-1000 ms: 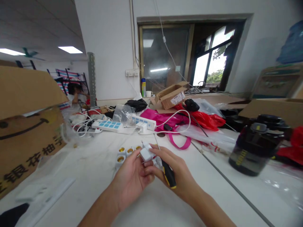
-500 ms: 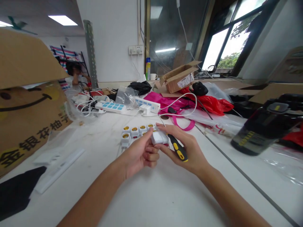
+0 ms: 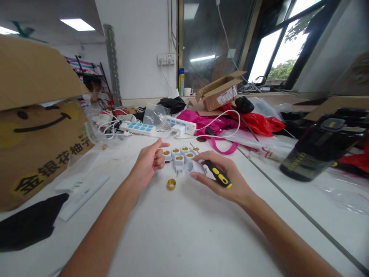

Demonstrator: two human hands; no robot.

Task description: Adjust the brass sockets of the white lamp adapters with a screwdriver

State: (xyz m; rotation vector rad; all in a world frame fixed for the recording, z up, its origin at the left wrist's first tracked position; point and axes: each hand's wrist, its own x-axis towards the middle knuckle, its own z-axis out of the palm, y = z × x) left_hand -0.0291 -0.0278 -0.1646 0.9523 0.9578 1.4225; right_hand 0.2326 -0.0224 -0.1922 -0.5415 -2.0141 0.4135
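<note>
Yellow screwdriver (image 3: 218, 179) | white socket adapter (image 3: 194, 167) | in right hand (image 3: 230, 173) | left hand (image 3: 147, 161) empty

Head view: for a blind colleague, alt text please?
A person's right hand holds a black-and-yellow screwdriver and a white plastic adapter at a white table; the left hand is raised beside white socket adapters and a loose gold ring.

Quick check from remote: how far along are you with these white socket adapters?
Done: several white lamp-socket adapters stand grouped on the table, brass collars showing. In hand: the right hand grips a white adapter along with a yellow-and-black screwdriver. Left: that adapter shows no brass, so the loose brass ring in front of the group may need fitting; the left hand is empty beside them.
</note>
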